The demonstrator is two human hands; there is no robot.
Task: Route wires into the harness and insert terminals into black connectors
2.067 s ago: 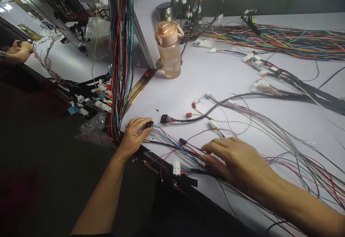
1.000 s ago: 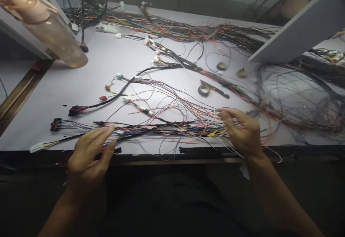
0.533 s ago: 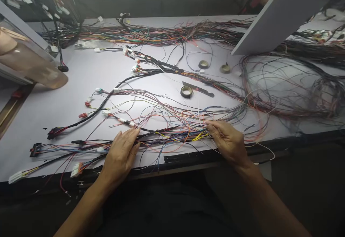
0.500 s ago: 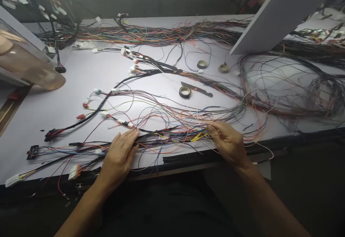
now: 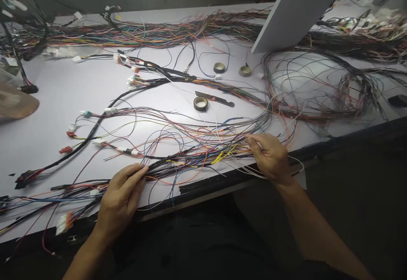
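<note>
A loose wire harness [image 5: 190,160] of black, blue, orange and yellow wires lies along the table's near side. At its left part, my left hand [image 5: 122,195] is closed on the bundle, thumb and fingertips together. Farther right, my right hand [image 5: 270,157] pinches thin wires between thumb and forefinger; the exact strands are hard to make out. Yellow wires [image 5: 222,155] show just left of that hand. On the left, the branches end in connectors, among them a white and orange one [image 5: 64,222], a red one [image 5: 66,149] and a black one [image 5: 23,179].
A black tape roll [image 5: 200,103] lies beside a dark cutter knife [image 5: 216,99]. Two more rolls [image 5: 219,67] sit behind. Another taped harness [image 5: 152,82] crosses the table. Long wires [image 5: 127,36] line the back, a coil [image 5: 318,114] lies right, and a grey panel [image 5: 286,17] stands upright.
The view has shifted to the right, so the table's things appear farther left. My left hand has gone from lying spread on the bundle to fingertips drawn together. My right hand keeps its pinch.
</note>
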